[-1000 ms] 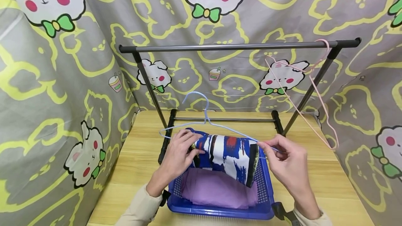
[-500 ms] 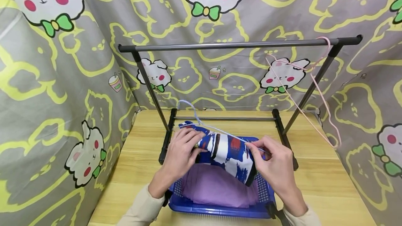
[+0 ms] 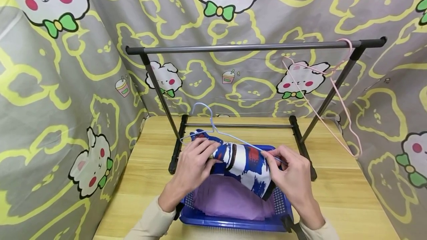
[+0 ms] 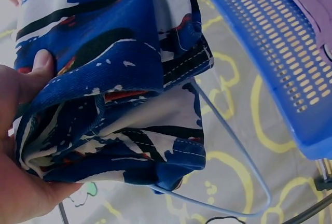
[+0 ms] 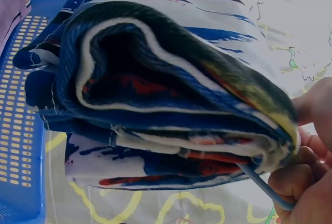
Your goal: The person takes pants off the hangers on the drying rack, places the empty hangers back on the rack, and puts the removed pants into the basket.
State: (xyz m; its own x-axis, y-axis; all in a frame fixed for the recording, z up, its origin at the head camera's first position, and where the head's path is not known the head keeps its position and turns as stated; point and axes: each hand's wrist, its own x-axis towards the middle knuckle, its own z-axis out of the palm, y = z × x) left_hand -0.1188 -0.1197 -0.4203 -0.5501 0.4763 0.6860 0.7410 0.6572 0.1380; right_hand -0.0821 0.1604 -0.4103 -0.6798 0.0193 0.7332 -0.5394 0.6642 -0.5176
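Note:
A folded garment (image 3: 248, 162) with blue, white and red brush-stroke print is held over the blue basket (image 3: 233, 225). My left hand (image 3: 195, 162) grips its left part, the thumb (image 4: 42, 66) lying on the cloth. At the right end, my right hand (image 3: 291, 177) pinches the arm of a light blue hanger (image 3: 212, 117), close against the garment's edge. The hanger's hook points up and left; its bar passes behind and into the folds, where part of it is hidden. In the right wrist view the garment's layers (image 5: 135, 86) form an open loop beside the hanger wire (image 5: 262, 185).
Light purple cloth (image 3: 233, 199) lies in the basket. Behind stands a grey-and-black metal rack (image 3: 213, 50) on the wooden table (image 3: 133, 180), with a pink hanger (image 3: 343, 103) on its right end. A patterned curtain (image 3: 186, 10) surrounds the table.
My right hand has shifted left, bringing its hanger arm over the garment's right part. The hook dipped left and has risen slightly again. My left hand keeps its grip with little movement.

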